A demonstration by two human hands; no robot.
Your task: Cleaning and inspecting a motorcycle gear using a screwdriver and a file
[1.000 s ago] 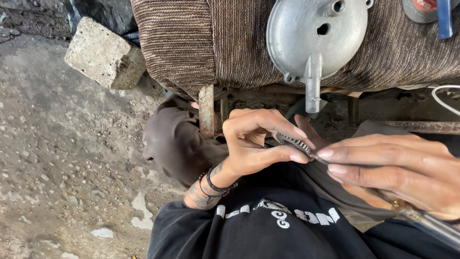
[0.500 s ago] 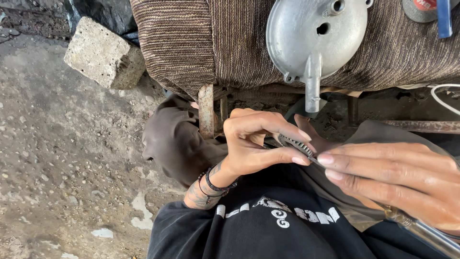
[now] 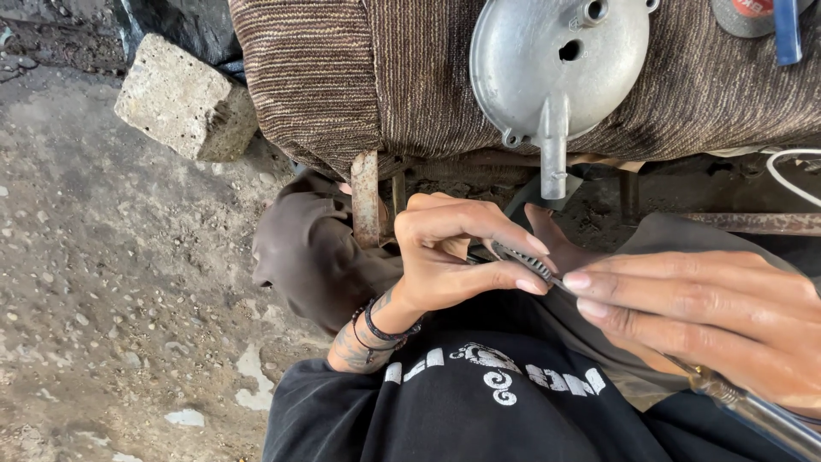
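Note:
My left hand (image 3: 453, 257) pinches a thin, dark, ribbed metal part (image 3: 523, 259) between thumb and fingers, just above my lap. My right hand (image 3: 710, 316) comes in from the right with fingers held flat together, their tips touching the same part's end. A shiny metal rod (image 3: 761, 415) runs out from under my right palm toward the lower right corner. Black bracelets circle my left wrist. I wear a black shirt with white print.
A round grey metal cover (image 3: 552, 68) with a short spout lies on brown striped cloth (image 3: 359, 77) over a rusty frame. A concrete block (image 3: 184, 98) sits on the dirt ground at left. A white cable (image 3: 791, 175) loops at the right edge.
My right hand has slid a little to the left and its fingertips now sit closer to the ribbed part. My left hand keeps its pinch.

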